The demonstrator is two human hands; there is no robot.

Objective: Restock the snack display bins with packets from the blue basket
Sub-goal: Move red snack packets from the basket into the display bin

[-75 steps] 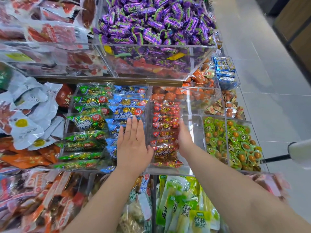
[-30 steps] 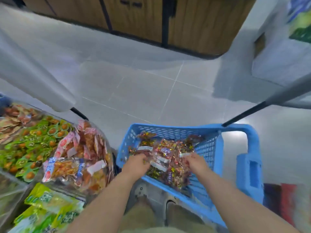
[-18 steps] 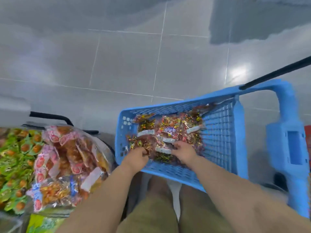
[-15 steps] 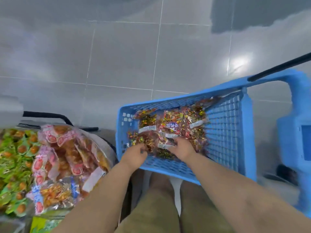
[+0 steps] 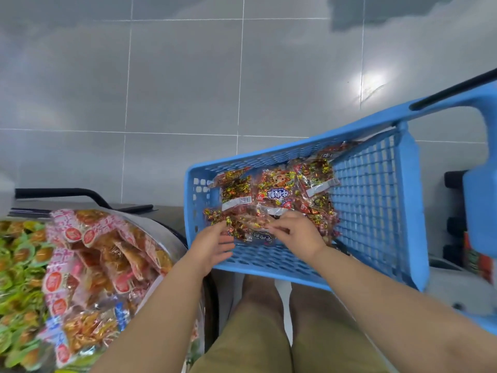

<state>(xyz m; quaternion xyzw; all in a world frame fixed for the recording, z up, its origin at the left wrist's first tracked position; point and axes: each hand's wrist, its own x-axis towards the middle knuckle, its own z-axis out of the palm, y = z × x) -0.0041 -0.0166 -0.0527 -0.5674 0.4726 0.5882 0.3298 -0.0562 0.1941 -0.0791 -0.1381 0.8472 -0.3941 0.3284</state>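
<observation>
Both hands are down in the blue basket (image 5: 376, 200), which sits tilted on the right side of the scene over the grey tiled floor (image 5: 188, 76), its black handle (image 5: 451, 87) running off at the far right. The right hand (image 5: 298, 232) has its fingers curled and is pinching the nearest packet (image 5: 250, 224), a clear bag of red-and-gold wrapped sweets lying against the basket's near wall. The left hand (image 5: 212, 246) is at that same packet's left edge, fingers reaching in fairly straight and touching the wrapper (whether they have actually closed on it, I cannot tell). Just beyond lie more packets of the same kind: one with a blue label (image 5: 277, 193) in the middle, one to its left (image 5: 236, 189), one to its right (image 5: 317, 184), all heaped in the basket's left half while the right half shows bare mesh. Off to the left is the display, with a heap of pink-and-orange snack packets (image 5: 102, 259) and, further left, green-wrapped ones (image 5: 18, 265), blurred. Khaki shorts (image 5: 255, 332) fill the near edge between the two forearms.
</observation>
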